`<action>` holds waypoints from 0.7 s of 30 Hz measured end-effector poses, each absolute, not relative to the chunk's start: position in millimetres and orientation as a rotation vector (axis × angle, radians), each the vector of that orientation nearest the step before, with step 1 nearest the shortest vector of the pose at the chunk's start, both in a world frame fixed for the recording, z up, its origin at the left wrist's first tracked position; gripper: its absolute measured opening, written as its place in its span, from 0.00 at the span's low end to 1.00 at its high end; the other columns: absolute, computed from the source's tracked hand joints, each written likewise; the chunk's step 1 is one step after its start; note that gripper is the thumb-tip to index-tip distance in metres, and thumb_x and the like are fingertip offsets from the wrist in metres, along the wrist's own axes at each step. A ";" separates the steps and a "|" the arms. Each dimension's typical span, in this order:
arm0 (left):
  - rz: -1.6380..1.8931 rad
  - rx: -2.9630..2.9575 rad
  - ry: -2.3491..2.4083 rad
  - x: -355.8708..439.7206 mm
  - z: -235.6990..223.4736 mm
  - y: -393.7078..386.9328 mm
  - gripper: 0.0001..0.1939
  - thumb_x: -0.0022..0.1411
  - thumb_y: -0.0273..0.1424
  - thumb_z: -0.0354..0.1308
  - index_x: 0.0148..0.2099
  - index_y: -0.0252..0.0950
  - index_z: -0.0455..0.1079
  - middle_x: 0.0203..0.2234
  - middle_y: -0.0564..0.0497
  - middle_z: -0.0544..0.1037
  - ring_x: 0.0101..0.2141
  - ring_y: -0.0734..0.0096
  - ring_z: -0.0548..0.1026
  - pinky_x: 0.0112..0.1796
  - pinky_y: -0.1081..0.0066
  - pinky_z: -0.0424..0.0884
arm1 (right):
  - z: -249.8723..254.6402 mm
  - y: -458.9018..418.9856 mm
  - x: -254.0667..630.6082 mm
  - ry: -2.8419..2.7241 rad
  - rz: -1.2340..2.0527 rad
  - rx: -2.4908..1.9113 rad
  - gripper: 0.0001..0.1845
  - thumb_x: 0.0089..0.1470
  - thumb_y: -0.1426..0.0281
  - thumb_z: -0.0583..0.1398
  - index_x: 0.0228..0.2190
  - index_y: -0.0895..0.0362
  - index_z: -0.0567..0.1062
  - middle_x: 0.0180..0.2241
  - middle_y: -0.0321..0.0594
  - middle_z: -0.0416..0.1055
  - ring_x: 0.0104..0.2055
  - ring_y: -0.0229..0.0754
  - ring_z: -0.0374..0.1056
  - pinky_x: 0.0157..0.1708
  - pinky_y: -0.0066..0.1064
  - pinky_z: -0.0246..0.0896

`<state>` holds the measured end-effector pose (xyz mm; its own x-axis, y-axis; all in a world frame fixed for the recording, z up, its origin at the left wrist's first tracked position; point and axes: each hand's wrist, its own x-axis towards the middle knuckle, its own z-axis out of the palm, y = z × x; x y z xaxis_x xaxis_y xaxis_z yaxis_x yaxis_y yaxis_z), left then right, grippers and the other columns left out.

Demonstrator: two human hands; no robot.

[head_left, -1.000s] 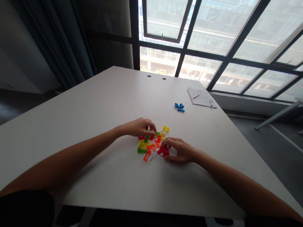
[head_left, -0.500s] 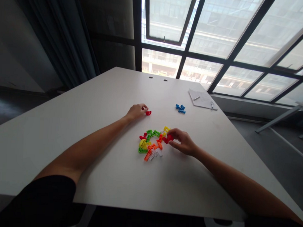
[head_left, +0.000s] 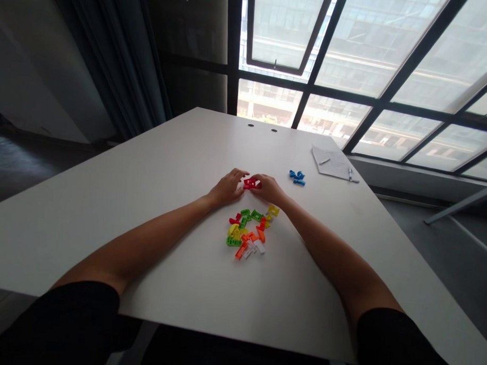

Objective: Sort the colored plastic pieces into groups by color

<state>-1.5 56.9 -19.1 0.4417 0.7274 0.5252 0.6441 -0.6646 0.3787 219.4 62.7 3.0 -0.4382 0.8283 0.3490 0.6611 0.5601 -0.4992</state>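
Observation:
Several red plastic pieces (head_left: 249,183) sit together beyond the mixed pile, between my two hands. My left hand (head_left: 228,187) rests on the table at their left, fingers apart and curved toward them, gripping nothing that I can see. From the right, my right hand (head_left: 268,188) has its fingertips closed on the red pieces; its fingers hide part of them. Nearer to me lies a loose pile with green pieces (head_left: 256,215), yellow pieces (head_left: 234,231), orange pieces (head_left: 241,250), white pieces (head_left: 259,247) and a red piece (head_left: 235,219) at its left.
A small group of blue pieces (head_left: 297,177) lies to the right of my hands. Farther right, a sheet of paper (head_left: 335,163) carries pens. Two round holes mark the far side of the white table (head_left: 180,159), below the windows.
My left hand moved from the pile to a spot farther away, bringing red there. My right hand then carried red pieces from the pile to the same spot. The view shifted slightly.

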 end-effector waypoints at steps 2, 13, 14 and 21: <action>1.052 2.654 1.165 -0.6 -18.6 54.8 0.26 0.62 0.25 0.60 0.63 0.36 0.66 0.54 0.41 0.73 0.54 0.55 0.75 0.56 0.57 0.75 | -7.5 62.4 220.0 -2.160 0.399 -1.151 0.22 0.56 0.72 0.70 0.53 0.57 0.78 0.49 0.48 0.78 0.35 0.38 0.75 0.41 0.32 0.72; 0.942 2.811 1.136 0.9 -17.7 51.5 0.19 0.69 0.29 0.58 0.60 0.45 0.77 0.65 0.46 0.72 0.63 0.52 0.69 0.64 0.51 0.68 | -23.0 67.9 253.1 -1.788 0.761 -1.204 0.15 0.56 0.62 0.65 0.43 0.55 0.81 0.31 0.36 0.78 0.32 0.40 0.71 0.37 0.33 0.68; 0.916 2.795 1.133 1.6 -18.9 54.1 0.18 0.70 0.30 0.58 0.59 0.45 0.78 0.65 0.47 0.72 0.64 0.52 0.69 0.65 0.51 0.68 | -22.6 68.2 254.9 -1.724 0.844 -1.187 0.15 0.54 0.61 0.65 0.42 0.56 0.81 0.31 0.36 0.78 0.31 0.39 0.70 0.35 0.32 0.67; 0.870 2.554 1.336 6.9 -17.4 93.4 0.15 0.69 0.29 0.58 0.53 0.43 0.81 0.52 0.49 0.83 0.50 0.60 0.80 0.54 0.64 0.75 | -20.3 60.5 256.6 -1.496 1.091 -1.116 0.16 0.45 0.61 0.68 0.36 0.57 0.80 0.30 0.38 0.78 0.29 0.37 0.68 0.30 0.30 0.65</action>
<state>6.9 93.4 -17.4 0.4413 0.7875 0.4302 0.7121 -0.5990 0.3662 256.6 60.5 -20.3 -0.1420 0.9754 0.1688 0.1373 0.1883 -0.9725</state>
